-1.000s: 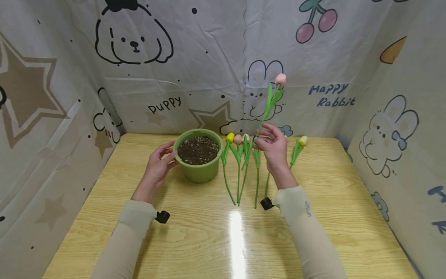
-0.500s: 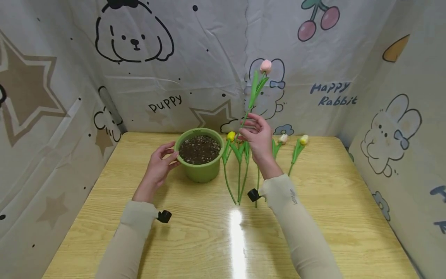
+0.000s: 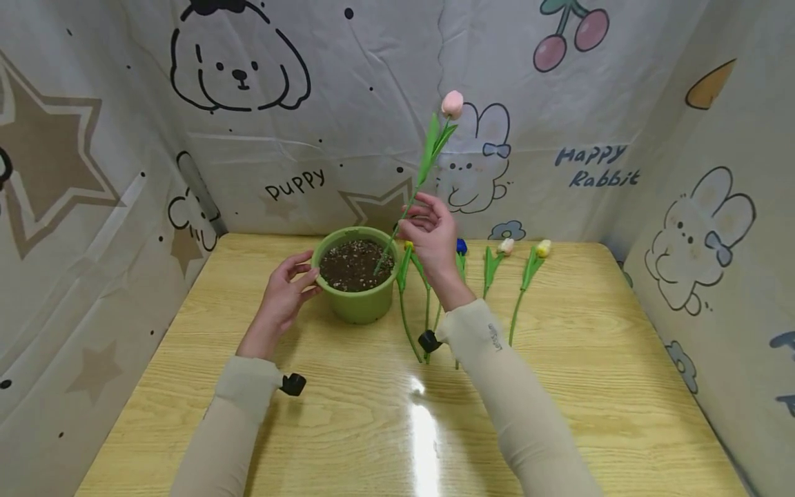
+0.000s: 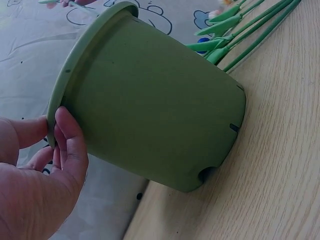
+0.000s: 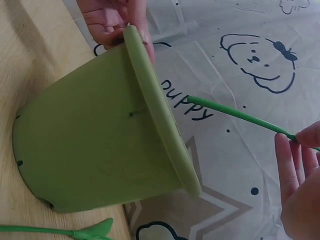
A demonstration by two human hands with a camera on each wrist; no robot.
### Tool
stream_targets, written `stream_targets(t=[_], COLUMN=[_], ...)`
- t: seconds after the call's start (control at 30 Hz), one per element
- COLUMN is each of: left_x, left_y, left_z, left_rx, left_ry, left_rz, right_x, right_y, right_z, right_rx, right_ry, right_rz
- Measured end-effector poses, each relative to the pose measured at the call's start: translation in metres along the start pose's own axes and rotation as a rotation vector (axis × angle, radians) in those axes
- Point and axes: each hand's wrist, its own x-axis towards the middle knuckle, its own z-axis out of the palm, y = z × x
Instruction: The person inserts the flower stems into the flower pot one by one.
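Pinching a tulip (image 3: pixel 428 157), the right hand (image 3: pixel 431 238) probably hides other tulips' (image 3: pixel 403 273) blooms; the left hand (image 3: pixel 282 293) pinches the pot (image 3: pixel 361 306).

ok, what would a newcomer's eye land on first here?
Probably the pink tulip, tilted in the right hand, its stem tip above the dark soil. Next, the green pot around that soil, its rim held by the left hand. Then the other tulips lying right of it.

The round green pot (image 3: pixel 359 306) in the left hand (image 3: pixel 282 293) looks matt plastic. Below that grip, the flat yellow wooden tabletop (image 3: pixel 348 421) shines.
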Motion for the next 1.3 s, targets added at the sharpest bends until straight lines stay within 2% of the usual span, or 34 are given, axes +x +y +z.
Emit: stream_targets(t=[0.3,0.57,0.73,1.07,1.3], left_x=[-0.002,-0.003,-0.002,-0.001,0.000], left_y=[-0.002,-0.002,-0.002,-0.003,-0.002], left_z=[-0.001,-0.002,-0.002,0.000,0.001], left_rx=[-0.030,-0.023,-0.030,-0.053,-0.053], left_ry=[0.010,0.002,0.006,0.014,0.017], left_rz=[-0.008,-0.014,-0.015,0.007,0.007], right_x=[-0.001,-0.004,-0.004,0.000,0.004], right_y=[0.016,0.025,0.028,0.035,0.039], right_z=[0.022,0.033,0.039,0.052,0.056], right_rx=[-0.056,-0.111,-0.107,-0.078,-0.115], right_ry=[-0.028,-0.046,-0.060,-0.011,-0.020], right_rz=[-0.030,-0.053,-0.073,-0.160,-0.202])
